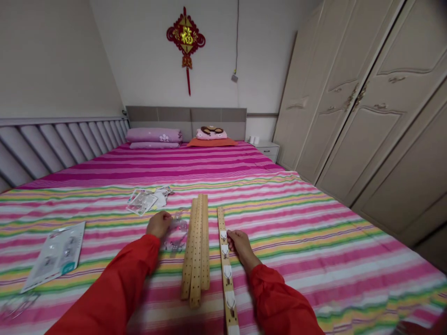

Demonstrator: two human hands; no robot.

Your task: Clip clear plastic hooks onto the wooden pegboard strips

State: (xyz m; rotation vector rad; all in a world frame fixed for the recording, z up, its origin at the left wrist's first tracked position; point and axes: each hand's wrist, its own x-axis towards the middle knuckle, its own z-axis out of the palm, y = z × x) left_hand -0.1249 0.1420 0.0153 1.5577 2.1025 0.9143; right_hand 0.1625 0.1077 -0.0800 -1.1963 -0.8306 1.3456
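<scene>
Both my arms, in red sleeves, reach over a striped bed (296, 223). My left hand (159, 224) is closed on a clear plastic hook piece from a small pile of clear hooks (177, 235). My right hand (240, 245) rests with curled fingers on a single perforated wooden strip (220, 222) that carries several white hooks (227, 271). Between my hands lies a bundle of three perforated wooden strips (197, 251).
Opened hook packaging (145, 200) lies beyond my left hand, and a larger package card (56, 256) sits at the left. Pillows (153, 136) are at the headboard. A tall wardrobe (366, 107) lines the right wall; a nightstand (267, 150) stands by it.
</scene>
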